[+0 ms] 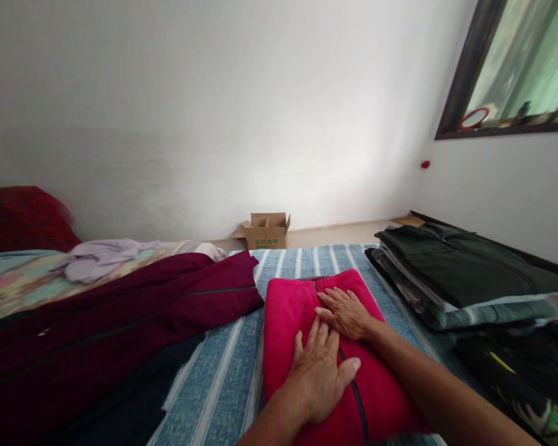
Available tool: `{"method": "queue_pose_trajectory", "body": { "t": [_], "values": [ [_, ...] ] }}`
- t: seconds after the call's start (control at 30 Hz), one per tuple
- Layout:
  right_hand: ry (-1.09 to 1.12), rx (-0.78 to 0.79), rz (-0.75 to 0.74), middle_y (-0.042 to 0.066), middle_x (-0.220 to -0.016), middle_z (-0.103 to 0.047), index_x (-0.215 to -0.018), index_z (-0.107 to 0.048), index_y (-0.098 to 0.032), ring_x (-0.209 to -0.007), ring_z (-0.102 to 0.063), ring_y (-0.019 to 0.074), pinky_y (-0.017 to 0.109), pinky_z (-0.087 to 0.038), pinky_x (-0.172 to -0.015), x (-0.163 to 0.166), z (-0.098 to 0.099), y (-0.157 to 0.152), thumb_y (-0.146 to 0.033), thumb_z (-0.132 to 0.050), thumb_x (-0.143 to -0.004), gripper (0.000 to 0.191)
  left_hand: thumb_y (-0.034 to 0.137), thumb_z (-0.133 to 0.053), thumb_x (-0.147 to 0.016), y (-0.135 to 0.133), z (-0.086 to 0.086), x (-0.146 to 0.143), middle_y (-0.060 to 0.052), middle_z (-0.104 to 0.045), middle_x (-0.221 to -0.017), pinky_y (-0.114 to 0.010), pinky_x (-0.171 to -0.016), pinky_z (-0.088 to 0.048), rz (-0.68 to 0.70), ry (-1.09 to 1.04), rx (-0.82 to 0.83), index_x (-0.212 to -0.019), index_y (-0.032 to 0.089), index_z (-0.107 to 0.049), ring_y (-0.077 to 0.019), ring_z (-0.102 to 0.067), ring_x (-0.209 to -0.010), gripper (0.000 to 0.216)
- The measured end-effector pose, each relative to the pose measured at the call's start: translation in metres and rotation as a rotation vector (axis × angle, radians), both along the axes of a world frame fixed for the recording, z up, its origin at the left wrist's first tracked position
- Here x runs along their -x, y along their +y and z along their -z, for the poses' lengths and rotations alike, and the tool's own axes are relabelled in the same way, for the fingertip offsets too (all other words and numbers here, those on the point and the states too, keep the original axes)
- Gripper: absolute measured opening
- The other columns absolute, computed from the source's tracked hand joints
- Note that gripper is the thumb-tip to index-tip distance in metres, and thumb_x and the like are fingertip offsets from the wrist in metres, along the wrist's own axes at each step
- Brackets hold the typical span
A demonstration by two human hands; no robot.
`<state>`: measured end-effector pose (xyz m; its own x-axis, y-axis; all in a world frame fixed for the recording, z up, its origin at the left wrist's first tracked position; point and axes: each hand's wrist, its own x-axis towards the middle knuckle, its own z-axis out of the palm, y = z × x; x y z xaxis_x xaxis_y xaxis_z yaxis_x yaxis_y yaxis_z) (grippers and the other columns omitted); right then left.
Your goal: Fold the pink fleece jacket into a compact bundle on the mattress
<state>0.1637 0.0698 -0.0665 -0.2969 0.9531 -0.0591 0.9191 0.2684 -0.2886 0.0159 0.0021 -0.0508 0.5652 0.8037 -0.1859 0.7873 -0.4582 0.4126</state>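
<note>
On the striped bed [223,371], a maroon garment [121,322] sprawls left, a stack of dark folded clothes [456,279] sits right, and between them lies the folded pink garment [292,322], pressed by left hand [318,378] and right hand [346,313], both grips flat and wide, holding nothing.

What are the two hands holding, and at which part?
Nothing is gripped. The left hand and right hand lie flat, palms down, on top of the folded pink garment, near its dark zipper.
</note>
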Motion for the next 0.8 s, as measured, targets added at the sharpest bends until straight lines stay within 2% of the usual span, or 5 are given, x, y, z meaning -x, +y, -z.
{"method": "queue_pose_trajectory", "body": {
  "t": [0.1, 0.3, 0.57, 0.8],
  "values": [
    [0.035, 0.005, 0.012, 0.011, -0.148, -0.029, -0.143, -0.031, -0.021, -0.137, -0.018, 0.0309, 0.053, -0.013, -0.107, -0.001, 0.009, 0.006, -0.064, -0.014, -0.089, 0.071, 0.059, -0.022, -0.088, -0.001, 0.000, 0.001, -0.009, -0.007, -0.153, -0.055, -0.111, -0.007, -0.011, -0.007, -0.020, -0.146, 0.016, -0.018, -0.0248, 0.000, -0.141, 0.072],
    [0.076, -0.045, 0.051, 0.009, -0.147, -0.033, -0.140, -0.036, -0.023, -0.136, -0.022, 0.0288, 0.051, -0.013, -0.108, 0.000, 0.012, 0.005, -0.059, -0.016, -0.092, 0.064, 0.060, -0.021, -0.088, 0.001, 0.002, -0.002, -0.009, -0.009, -0.153, -0.054, -0.111, -0.007, -0.023, 0.002, -0.036, -0.145, 0.014, -0.021, -0.0244, -0.004, -0.141, 0.073],
    [0.049, -0.080, 0.040, 0.008, -0.147, -0.033, -0.141, -0.035, -0.024, -0.136, -0.024, 0.0268, 0.050, -0.017, -0.107, -0.002, 0.016, 0.004, -0.051, -0.018, -0.094, 0.056, 0.064, -0.020, -0.087, 0.002, 0.008, 0.002, -0.011, -0.016, -0.152, -0.051, -0.112, -0.010, -0.054, -0.032, -0.068, -0.143, 0.012, -0.027, -0.0255, -0.010, -0.140, 0.077],
    [0.023, -0.090, 0.037, 0.009, -0.146, -0.033, -0.141, -0.035, -0.024, -0.135, -0.025, 0.0273, 0.051, -0.018, -0.106, -0.002, 0.015, 0.002, -0.048, -0.018, -0.095, 0.054, 0.064, -0.022, -0.085, 0.001, 0.009, 0.003, -0.013, -0.008, -0.153, -0.044, -0.113, -0.010, -0.105, -0.029, -0.060, -0.145, 0.006, -0.015, -0.0238, -0.004, -0.141, 0.084]
  ]
}}
